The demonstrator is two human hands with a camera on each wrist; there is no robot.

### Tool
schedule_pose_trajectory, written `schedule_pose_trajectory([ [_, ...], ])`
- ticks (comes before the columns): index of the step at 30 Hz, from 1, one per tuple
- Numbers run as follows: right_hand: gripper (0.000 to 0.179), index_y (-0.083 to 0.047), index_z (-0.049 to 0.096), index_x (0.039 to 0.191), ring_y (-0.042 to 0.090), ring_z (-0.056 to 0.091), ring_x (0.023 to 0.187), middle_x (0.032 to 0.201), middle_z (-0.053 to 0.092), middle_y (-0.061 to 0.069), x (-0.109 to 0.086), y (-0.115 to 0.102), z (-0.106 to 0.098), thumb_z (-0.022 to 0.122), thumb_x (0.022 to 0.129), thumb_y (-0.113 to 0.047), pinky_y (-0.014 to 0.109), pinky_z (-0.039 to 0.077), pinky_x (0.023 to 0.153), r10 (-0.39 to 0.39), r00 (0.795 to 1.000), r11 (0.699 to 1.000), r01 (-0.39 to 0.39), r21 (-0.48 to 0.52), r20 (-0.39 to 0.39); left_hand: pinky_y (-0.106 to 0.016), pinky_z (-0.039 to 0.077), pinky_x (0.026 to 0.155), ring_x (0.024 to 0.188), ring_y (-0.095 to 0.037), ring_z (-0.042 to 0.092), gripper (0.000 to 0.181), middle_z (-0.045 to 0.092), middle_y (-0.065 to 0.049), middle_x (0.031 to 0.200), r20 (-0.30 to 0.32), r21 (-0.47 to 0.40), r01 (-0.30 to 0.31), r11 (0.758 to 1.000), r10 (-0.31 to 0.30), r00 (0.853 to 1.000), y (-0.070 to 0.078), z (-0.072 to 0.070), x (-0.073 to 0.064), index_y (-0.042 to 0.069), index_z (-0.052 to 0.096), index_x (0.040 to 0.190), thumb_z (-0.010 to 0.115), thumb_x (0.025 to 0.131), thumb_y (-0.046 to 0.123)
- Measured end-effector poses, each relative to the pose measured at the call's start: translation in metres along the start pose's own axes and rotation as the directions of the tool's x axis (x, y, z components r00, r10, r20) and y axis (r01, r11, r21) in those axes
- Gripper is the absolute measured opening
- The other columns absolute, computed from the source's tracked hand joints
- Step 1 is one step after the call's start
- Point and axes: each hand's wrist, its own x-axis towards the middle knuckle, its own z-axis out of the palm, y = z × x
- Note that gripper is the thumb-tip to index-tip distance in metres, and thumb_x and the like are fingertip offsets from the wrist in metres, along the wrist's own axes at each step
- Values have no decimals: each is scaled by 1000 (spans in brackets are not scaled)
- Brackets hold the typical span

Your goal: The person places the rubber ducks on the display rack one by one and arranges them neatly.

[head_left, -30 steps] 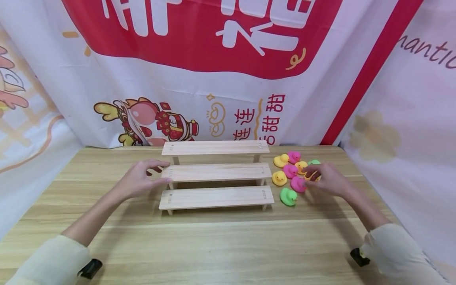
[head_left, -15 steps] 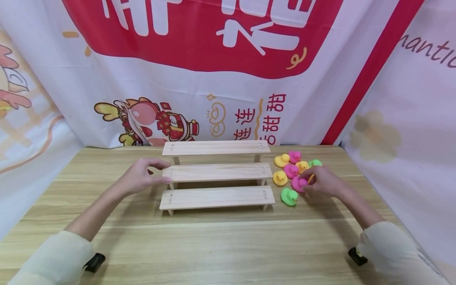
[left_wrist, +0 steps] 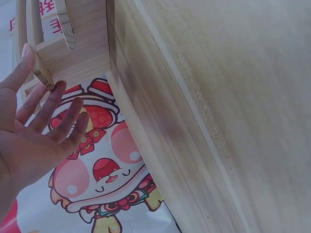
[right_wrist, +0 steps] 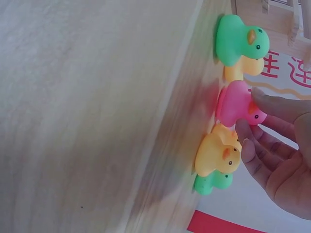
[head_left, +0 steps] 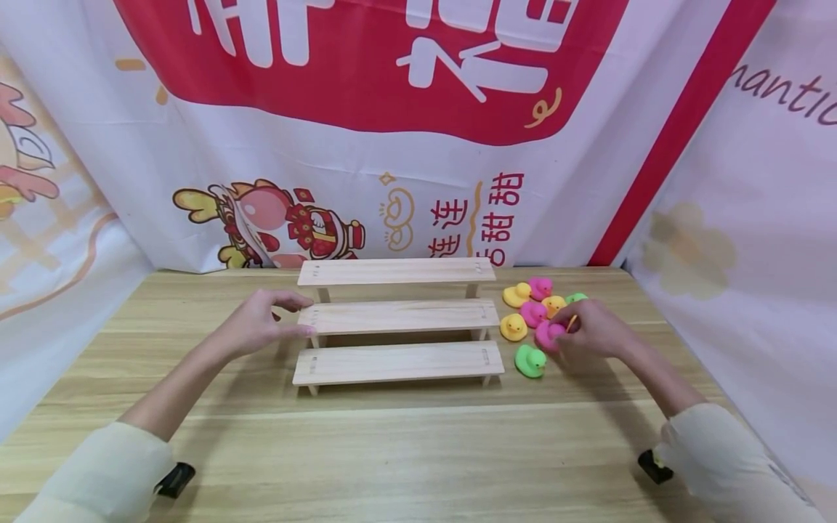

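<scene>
A three-tier wooden stand [head_left: 399,317] with plank shelves rises on the table. My left hand [head_left: 255,325] pinches the left end of its middle shelf, thumb at the front edge and forefinger at the back; in the left wrist view the other fingers of that hand [left_wrist: 39,131] spread loosely. At the right of the stand, my right hand [head_left: 598,330] reaches into a group of rubber ducks. Its thumb and fingertips pinch a pink rubber duck [right_wrist: 236,103] at the head. Next to it, a yellow duck [right_wrist: 214,158] sits partly behind the hand in the head view.
Several other ducks surround the held one, among them a green duck [head_left: 530,361] in front, a yellow duck [head_left: 513,327] by the stand and a pink duck [head_left: 540,288] at the back. A printed cloth [head_left: 392,160] hangs behind the wooden table [head_left: 418,457].
My right hand has moved slightly left and its fingers have closed in on the pink duck. My left hand stays at the middle shelf's end.
</scene>
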Motion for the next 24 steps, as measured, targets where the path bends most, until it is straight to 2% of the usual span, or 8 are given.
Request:
schedule_pose_trajectory([
  [10,22,1,77,108,19,63,80,95,74,7,2,-7,-6,81,89,-10,31,56,70,-32,999,999,33,36,-23,-40,53,86,114,-40,62,56,71,-21,122,8,-2,4,1000,-4,1000,-1,0,1,-4,69,128,87,86,27],
  [18,17,0,76,102,23,65,80,94,72,9,3,-16,-8,81,89,-10,30,57,67,-15,997,995,22,99,-71,-55,53,91,113,-41,63,55,71,-21,121,11,-5,17,1000,-17,1000,-1,-1,2,-4,70,127,88,86,27],
  [24,17,-2,76,103,25,64,86,95,71,9,5,-20,-8,81,89,-10,27,57,70,-45,994,992,56,110,-103,-55,54,91,110,-40,65,53,71,-22,121,7,-12,4,1000,-4,1000,-1,0,2,-5,69,126,88,85,23],
])
